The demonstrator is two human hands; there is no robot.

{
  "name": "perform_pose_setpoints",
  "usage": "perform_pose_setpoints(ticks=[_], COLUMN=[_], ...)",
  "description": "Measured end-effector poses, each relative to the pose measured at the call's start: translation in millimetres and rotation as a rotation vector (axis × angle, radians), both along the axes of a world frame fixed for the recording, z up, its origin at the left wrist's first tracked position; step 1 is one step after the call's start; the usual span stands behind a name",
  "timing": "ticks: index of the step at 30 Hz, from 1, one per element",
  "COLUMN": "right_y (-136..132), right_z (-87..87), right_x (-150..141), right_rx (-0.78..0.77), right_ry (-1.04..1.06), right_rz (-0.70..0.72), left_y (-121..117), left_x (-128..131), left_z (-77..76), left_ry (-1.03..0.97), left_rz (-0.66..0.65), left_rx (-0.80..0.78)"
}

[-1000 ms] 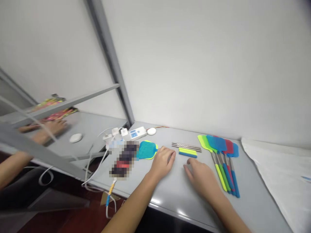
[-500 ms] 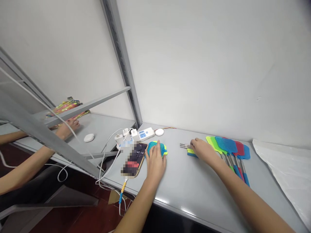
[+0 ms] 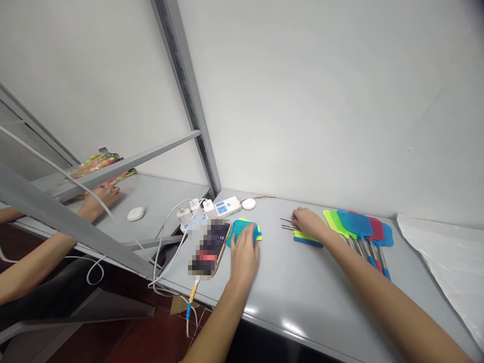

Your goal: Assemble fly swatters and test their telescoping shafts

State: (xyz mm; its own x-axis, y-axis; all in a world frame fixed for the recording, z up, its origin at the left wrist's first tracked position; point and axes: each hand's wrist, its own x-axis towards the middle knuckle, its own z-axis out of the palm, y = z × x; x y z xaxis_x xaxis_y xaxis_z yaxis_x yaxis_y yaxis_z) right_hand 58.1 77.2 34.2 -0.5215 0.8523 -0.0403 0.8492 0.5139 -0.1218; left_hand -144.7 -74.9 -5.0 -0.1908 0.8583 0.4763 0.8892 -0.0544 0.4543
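Observation:
My left hand (image 3: pixel 245 254) lies with fingers stretched over a small pile of fly swatter heads (image 3: pixel 241 230), blue on top with yellow-green showing beneath. To its right, my right hand (image 3: pixel 307 222) pinches a fly swatter handle by its grip end, which the fingers hide; its thin metal rod (image 3: pixel 286 219) points left. Just under that hand lie more handles (image 3: pixel 308 241) with yellow and blue grips and metal rods. Further right are several assembled fly swatters (image 3: pixel 355 224), fanned out in yellow, green, blue and red, with metal shafts.
A phone (image 3: pixel 210 252) on a charging cable lies left of my left hand. Behind it are a power strip (image 3: pixel 228 205) with chargers and a white round case (image 3: pixel 248 203). Plastic sheeting (image 3: pixel 434 262) covers the right end. Beyond the metal frame (image 3: pixel 185 85), another person's hand (image 3: pixel 102 199) touches colourful packaged items.
My right hand has risen slightly and shifted left, lifting one rod apart from the other handles. My left hand has slid a little right and down on the blue head.

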Motion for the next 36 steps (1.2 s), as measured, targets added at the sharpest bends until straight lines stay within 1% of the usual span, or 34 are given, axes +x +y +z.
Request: perform_pose_setpoints(ticks=[2,3,5,8,11,13,14,16,18,20,21,23,25,27,30,32,34,36], right_y=[-2.7,-4.5,-8.6,-16.3,-28.8,-40.4,-46.8,-59.3,-69.6,-76.0,-77.6,-78.0,-76.1,-74.0,-73.3,-74.5,-75.9,-76.9], right_z=[2.5,4.8,11.4,25.8,41.6,50.5,54.2,60.6,65.6,69.5,70.7,71.1,68.0,61.9,50.1,43.2,38.1,35.0], right_x=[-0.1,0.3,2.2,6.8,12.7,17.1,19.3,23.8,27.7,31.0,32.3,34.3,35.5,36.6,40.0,44.6,50.9,57.6], right_rx=[0.035,0.057,0.109,0.213,0.325,0.387,0.413,0.457,0.492,0.467,0.43,0.342,0.285,0.253,0.197,0.166,0.144,0.133], right_ry=[0.041,0.069,0.139,0.274,0.426,0.527,0.576,0.668,0.745,0.866,0.945,1.111,1.224,1.284,1.313,1.33,1.38,1.45], right_rz=[-0.014,-0.024,-0.037,-0.036,-0.008,0.019,0.03,0.039,0.028,-0.014,-0.044,-0.107,-0.15,-0.164,-0.157,-0.158,-0.174,-0.199], left_y=[0.2,0.6,1.8,4.4,8.3,12.4,14.8,20.4,26.2,31.2,33.1,35.6,36.2,35.8,35.7,38.0,43.4,51.2], left_x=[-2.1,-3.8,-7.9,-10.4,-3.3,6.5,12.3,24.1,35.1,44.9,49.5,58.8,68.4,77.8,87.9,89.8,88.1,84.8], left_z=[1.4,2.3,4.7,10.4,19.4,27.9,33.0,44.2,54.6,61.3,62.5,60.1,52.6,43.2,33.6,33.1,36.4,40.1], left_ry=[-0.02,-0.036,-0.081,-0.14,-0.189,-0.3,-0.374,-0.511,-0.572,-0.561,-0.538,-0.473,-0.38,-0.281,-0.163,-0.086,0.047,0.19], left_rz=[-0.009,-0.014,-0.005,0.042,0.034,-0.009,-0.03,-0.069,-0.143,-0.292,-0.382,-0.555,-0.669,-0.718,-0.744,-0.769,-0.785,-0.757], left_rx=[0.058,0.111,0.258,0.51,0.699,0.751,0.74,0.642,0.45,0.205,0.075,-0.161,-0.305,-0.357,-0.359,-0.341,-0.288,-0.223])
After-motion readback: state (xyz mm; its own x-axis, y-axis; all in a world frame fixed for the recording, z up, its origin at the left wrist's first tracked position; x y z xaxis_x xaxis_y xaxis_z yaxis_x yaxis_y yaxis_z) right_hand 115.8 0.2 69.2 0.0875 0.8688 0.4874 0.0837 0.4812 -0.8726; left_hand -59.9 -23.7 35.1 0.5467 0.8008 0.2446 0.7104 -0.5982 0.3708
